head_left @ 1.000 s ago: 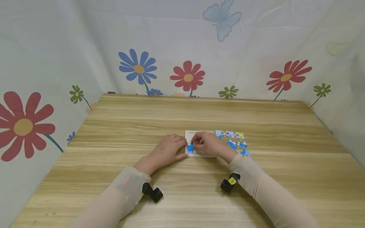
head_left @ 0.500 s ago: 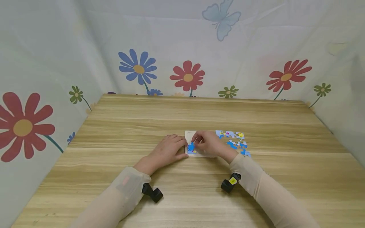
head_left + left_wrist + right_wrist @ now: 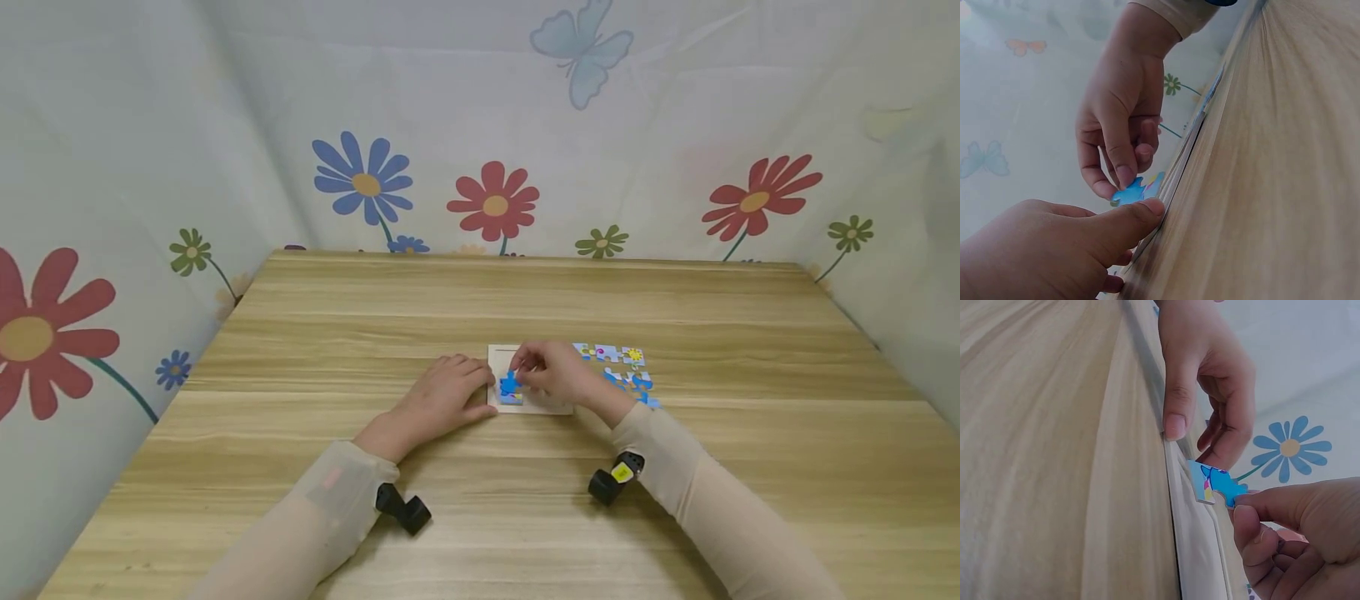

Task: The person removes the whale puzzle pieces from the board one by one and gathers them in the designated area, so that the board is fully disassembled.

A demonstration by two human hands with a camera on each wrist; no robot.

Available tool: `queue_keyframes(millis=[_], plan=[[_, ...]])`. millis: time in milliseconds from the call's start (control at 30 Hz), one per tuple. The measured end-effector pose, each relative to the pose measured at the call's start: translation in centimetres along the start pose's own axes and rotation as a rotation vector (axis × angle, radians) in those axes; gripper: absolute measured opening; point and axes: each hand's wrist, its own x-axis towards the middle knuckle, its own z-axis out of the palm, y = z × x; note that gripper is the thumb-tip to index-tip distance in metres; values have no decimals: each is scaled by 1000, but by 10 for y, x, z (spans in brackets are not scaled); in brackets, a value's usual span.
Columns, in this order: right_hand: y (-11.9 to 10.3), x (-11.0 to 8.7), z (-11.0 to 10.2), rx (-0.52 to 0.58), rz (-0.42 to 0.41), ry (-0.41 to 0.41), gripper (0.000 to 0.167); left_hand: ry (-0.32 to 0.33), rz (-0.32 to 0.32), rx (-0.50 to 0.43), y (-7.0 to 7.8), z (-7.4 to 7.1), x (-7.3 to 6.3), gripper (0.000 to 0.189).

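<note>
My right hand (image 3: 555,373) pinches a blue jigsaw piece (image 3: 511,386) between thumb and fingertips, over the left part of a pale puzzle tray (image 3: 529,409). In the right wrist view the piece (image 3: 1219,483) is tilted against the tray, showing light blue, pink and yellow print. My left hand (image 3: 447,393) rests at the tray's left edge, its thumb by the near corner. From the left wrist, the left thumb (image 3: 1132,220) lies along the tray's edge, close to the pinched piece (image 3: 1137,192). The right hand hides part of the tray.
Several loose jigsaw pieces (image 3: 630,379) lie on the wooden table (image 3: 420,308) just right of the tray, partly behind the right hand. A flower-printed white curtain (image 3: 420,100) stands behind the table and along its sides.
My right hand has shifted slightly right and away from me, with the blue jigsaw piece moving right from the tray's left side. The left hand stays at the tray's edge.
</note>
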Motion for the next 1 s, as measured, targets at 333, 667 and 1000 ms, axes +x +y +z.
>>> queue_keyframes(millis=[333,667,1000], plan=[[-4,-11,-19,4,51,1,8,7,10,2,-2,3,1,39],[-4,-23,-35,-6,45,8,8,0,-6,0,-3,4,1,40],[6,-35,-43,-14,7,10,7,35,22,27,-3,6,0,38]])
